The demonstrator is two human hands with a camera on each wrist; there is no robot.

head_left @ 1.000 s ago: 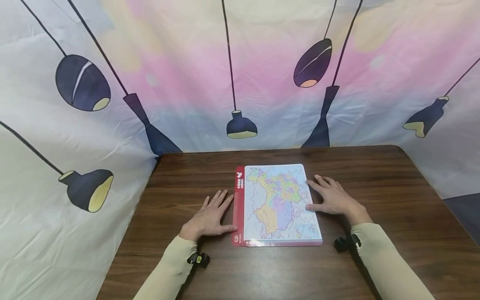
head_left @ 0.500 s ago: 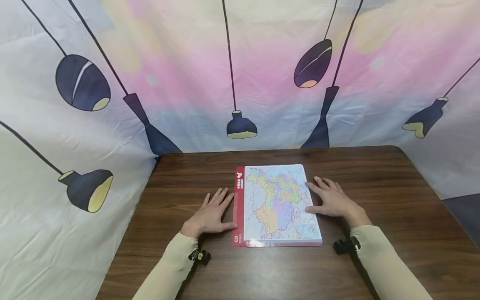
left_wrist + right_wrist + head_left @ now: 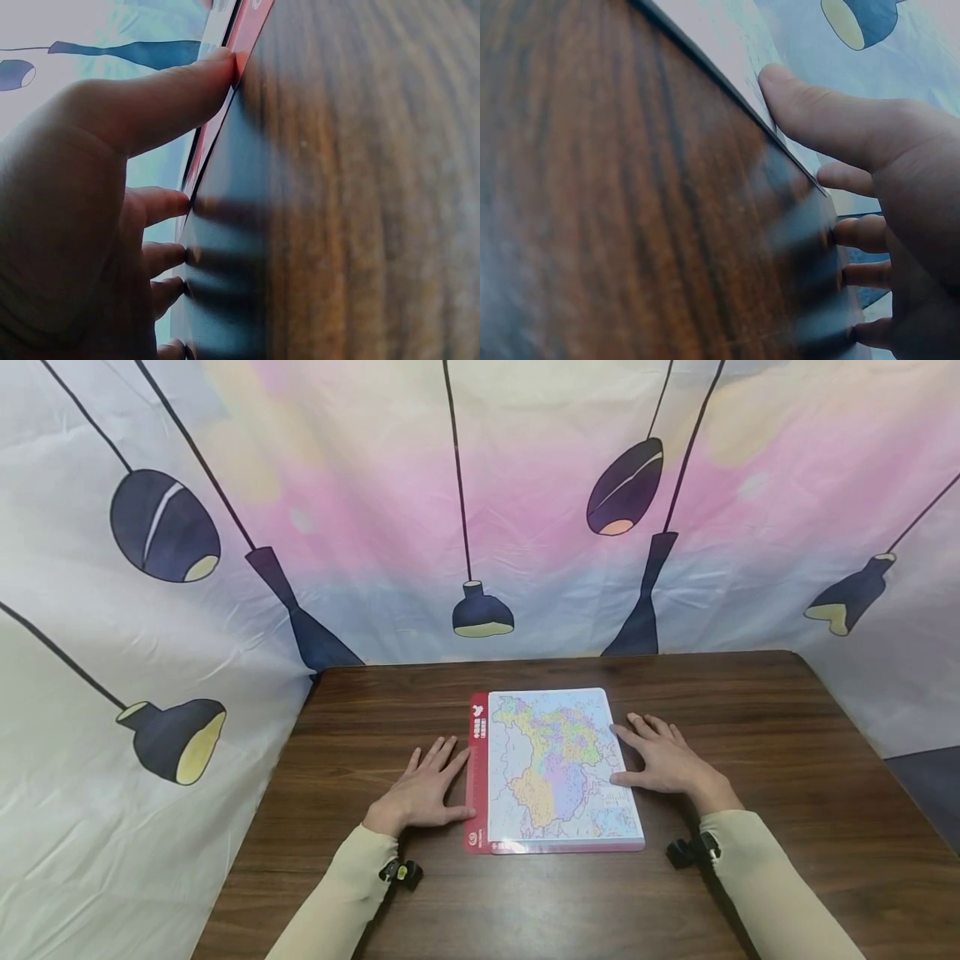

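A dark wooden table [image 3: 787, 793] is filling the lower frame, with a lamp-printed curtain [image 3: 300, 485] hanging behind. At centre a map folder [image 3: 553, 768] is lying flat; the left hand [image 3: 422, 792] and right hand [image 3: 663, 758] are resting flat-fingered, seemingly touching its edges.

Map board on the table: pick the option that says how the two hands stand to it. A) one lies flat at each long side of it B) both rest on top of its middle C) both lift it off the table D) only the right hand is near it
A: the left hand lies flat by the map board at its red edge, and the right hand lies flat at the opposite edge.
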